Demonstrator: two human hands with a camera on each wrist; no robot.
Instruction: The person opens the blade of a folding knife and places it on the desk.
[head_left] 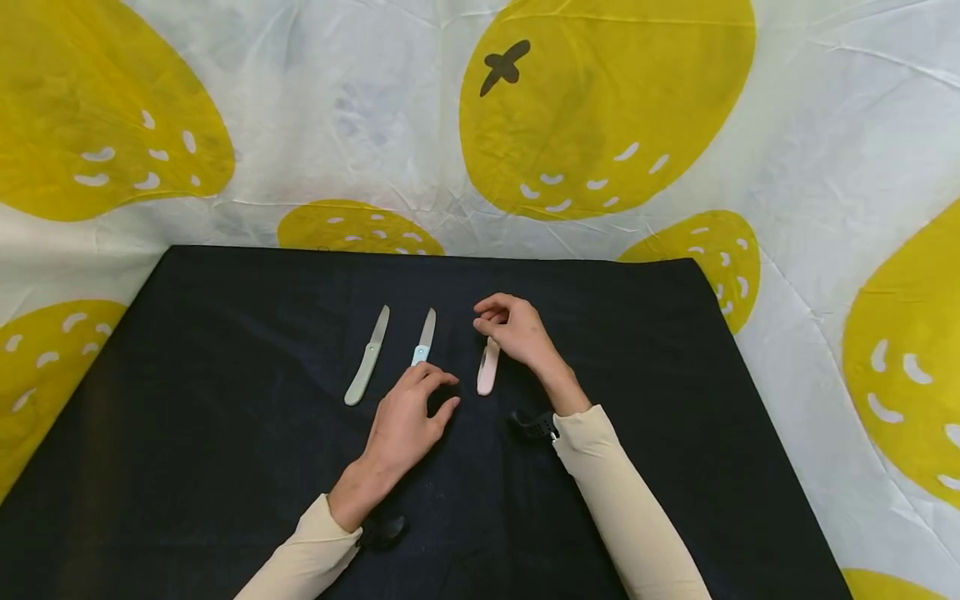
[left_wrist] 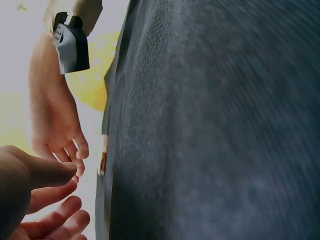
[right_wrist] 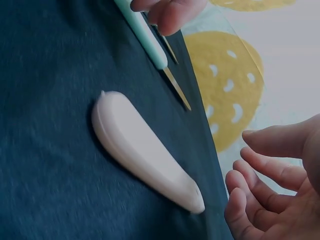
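Observation:
Three folding knives lie on the black cloth in the head view. A pale green knife [head_left: 362, 375] on the left and a light blue knife [head_left: 422, 353] in the middle have their blades out. The pink knife [head_left: 488, 371] on the right is folded, its handle seen whole in the right wrist view [right_wrist: 142, 150]. My left hand [head_left: 408, 417] hovers with relaxed fingers, hiding the lower end of the blue knife's handle. Over the upper end of the pink knife is my right hand [head_left: 521, 329], fingers loosely bent, holding nothing; in the right wrist view a gap separates it from the knife.
A black cloth [head_left: 225, 467] covers the table. Behind and at both sides hangs a white sheet [head_left: 360, 108] with large yellow fruit prints. Dark straps with small devices [head_left: 532, 425] sit at both wrists, beside the cream sleeves [head_left: 630, 500].

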